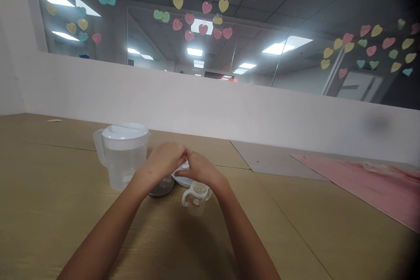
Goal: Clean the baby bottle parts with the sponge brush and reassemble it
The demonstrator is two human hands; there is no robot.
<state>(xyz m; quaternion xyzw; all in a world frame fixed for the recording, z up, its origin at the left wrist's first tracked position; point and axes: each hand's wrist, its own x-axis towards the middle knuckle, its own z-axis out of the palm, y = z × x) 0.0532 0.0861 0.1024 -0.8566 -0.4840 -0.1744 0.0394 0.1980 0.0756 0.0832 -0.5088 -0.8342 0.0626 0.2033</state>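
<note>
The fingertips of the left hand (166, 159) and right hand (201, 168) came together, touching or nearly so, over a small white piece (184, 165). The right thumb stood apart from its fingers, leaving a modest gap; the left fingers curled downward, mostly hidden behind the hand's back. Whether either hand gripped the piece could not be told.

If that piece was held only by the tips, a loose pinch could let it slip onto the white dish (183, 181) directly beneath the fingers. The likelier trouble was the two-handled clear baby bottle (196, 204), standing just below and to the right of the fingers, close under the right wrist: a careless drop of that wrist could knock it over, and its neck appeared uncapped.

Both forearms reached forward and slanted inward, forming a peak, with wrists bent and the backs of the hands uppermost.

Left of the fingers, a dark round dish (162, 188) lay partly behind the left wrist. Farther left stood a translucent lidded pitcher (126, 164), all on a tan tabletop (65, 210). A pink sheet (370, 188) lay well off to the right.
</note>
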